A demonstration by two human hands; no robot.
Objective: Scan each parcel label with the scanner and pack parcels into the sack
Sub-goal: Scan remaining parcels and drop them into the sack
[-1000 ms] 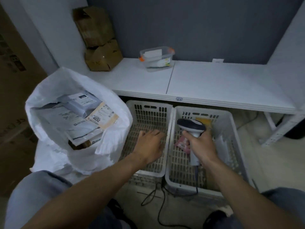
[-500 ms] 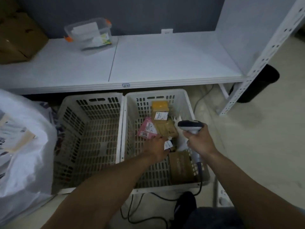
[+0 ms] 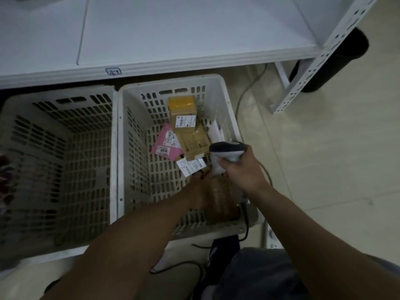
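Parcels remain in basket (image 3: 173,82): pink parcel (image 3: 166,140), yellow box (image 3: 183,113), brown parcel (image 3: 220,198) at near edge. My right hand (image 3: 242,174) grips scanner (image 3: 227,149); left hand (image 3: 199,189) at brown parcel, grip unclear to me.

One view only: a wide-angle camera on the person's head, tilted steeply down and forward. It looks into two white baskets (image 3: 118,148) on the floor (image 3: 324,169) — left hand (image 3: 199,187) and right hand (image 3: 240,172) at arm's reach mid-frame — with the shelf (image 3: 173,29) across the top.
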